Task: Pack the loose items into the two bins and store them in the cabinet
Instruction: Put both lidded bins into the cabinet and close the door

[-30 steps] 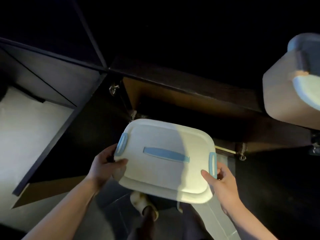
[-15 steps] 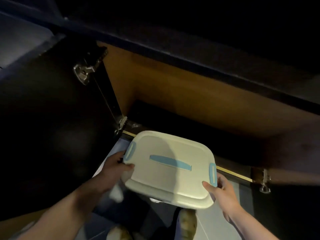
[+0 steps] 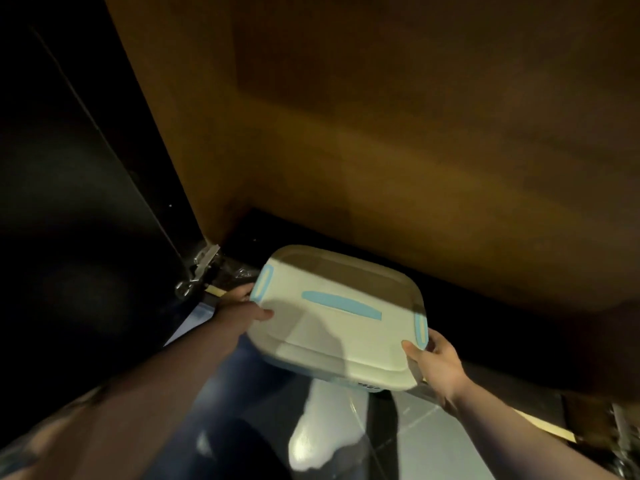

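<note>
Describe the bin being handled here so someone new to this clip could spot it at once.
Start at the open cabinet with its brown wooden interior. At its lower front edge, the bin is gripped by the left hand and right hand. Its white lid with pale blue handle and clips is unmistakable.

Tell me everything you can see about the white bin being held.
The bin looks like off-white plastic, squarish with rounded corners, its lid on. The lid has a light blue strip handle across its middle and a light blue latch on each side. It is tilted, its far edge reaching into the cabinet's dark low opening. The left hand and right hand hold its opposite sides.
</note>
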A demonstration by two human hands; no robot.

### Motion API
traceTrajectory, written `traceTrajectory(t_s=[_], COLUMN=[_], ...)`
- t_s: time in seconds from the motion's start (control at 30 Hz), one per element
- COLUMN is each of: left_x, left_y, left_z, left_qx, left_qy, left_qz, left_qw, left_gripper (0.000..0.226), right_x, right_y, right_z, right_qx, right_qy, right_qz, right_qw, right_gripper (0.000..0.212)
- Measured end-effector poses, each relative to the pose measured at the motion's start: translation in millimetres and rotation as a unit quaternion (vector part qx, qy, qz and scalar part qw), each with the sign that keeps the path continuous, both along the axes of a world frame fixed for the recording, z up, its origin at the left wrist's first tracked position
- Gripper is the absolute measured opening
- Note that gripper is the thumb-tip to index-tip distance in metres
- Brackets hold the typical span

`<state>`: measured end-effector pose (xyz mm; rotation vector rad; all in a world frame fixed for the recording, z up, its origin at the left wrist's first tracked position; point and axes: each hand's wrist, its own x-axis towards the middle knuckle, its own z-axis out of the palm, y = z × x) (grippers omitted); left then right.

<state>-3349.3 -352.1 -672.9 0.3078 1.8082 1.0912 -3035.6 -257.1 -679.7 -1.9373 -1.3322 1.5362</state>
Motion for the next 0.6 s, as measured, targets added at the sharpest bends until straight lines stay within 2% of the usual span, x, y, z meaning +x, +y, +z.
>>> traceTrajectory(t_s=[0.1,0.17,0.2,0.23,0.27,0.3,0.33,0.37,0.4,0.47,0.53,0.6], left_x=[-6.9,-11.9,-12.5,-10.3,-5.1,3.4,14.1,24.7,33.3,38.3,32.2,24.9], left_y=[17.4,25.0,27.7,28.2,25.6,20.9,15.8,10.3,5.5,0.1,3.0,10.3], left_z=[-11.1,-16.3,-17.2,-17.7,-17.1,-15.9,-14.2,-13.4,-13.5,-19.9,-23.4,-25.0], left_qx=[0.036,0.054,0.042,-0.004,-0.046,-0.037,0.009,0.061,0.096,0.097,0.095,0.115], left_qy=[-0.015,0.006,0.066,0.176,0.310,0.415,0.463,0.468,0.458,0.440,0.454,0.479], left_qz=[-0.006,-0.019,-0.053,-0.111,-0.169,-0.208,-0.244,-0.285,-0.322,-0.363,-0.375,-0.385], left_qw=[0.999,0.998,0.996,0.978,0.935,0.885,0.852,0.834,0.823,0.816,0.803,0.780], left_gripper=[0.062,0.059,0.058,0.060,0.063,0.066,0.067,0.068,0.070,0.072,0.071,0.068], right_x=[-7.7,-17.5,-23.0,-27.6,-31.9,-35.7,-39.6,-44.6,-49.2,-56.1,-58.4,-62.8], right_y=[10.3,19.5,22.8,22.3,18.1,9.1,-3.7,-17.2,-27.1,-37.4,-34.7,-29.4], right_z=[-15.0,-15.3,-14.4,-12.6,-9.6,-5.0,0.4,6.2,9.9,6.9,0.9,-0.4], right_qx=[0.009,0.015,0.016,0.024,0.063,0.133,0.214,0.268,0.276,0.237,0.231,0.233], right_qy=[0.002,-0.031,-0.047,-0.076,-0.135,-0.209,-0.255,-0.261,-0.261,-0.300,-0.349,-0.363], right_qz=[-0.022,-0.013,-0.012,0.000,0.034,0.091,0.169,0.256,0.344,0.455,0.482,0.483], right_qw=[1.000,0.999,0.999,0.997,0.988,0.965,0.928,0.891,0.859,0.804,0.770,0.762], right_gripper=[0.041,0.038,0.038,0.038,0.041,0.045,0.051,0.056,0.059,0.061,0.057,0.057])
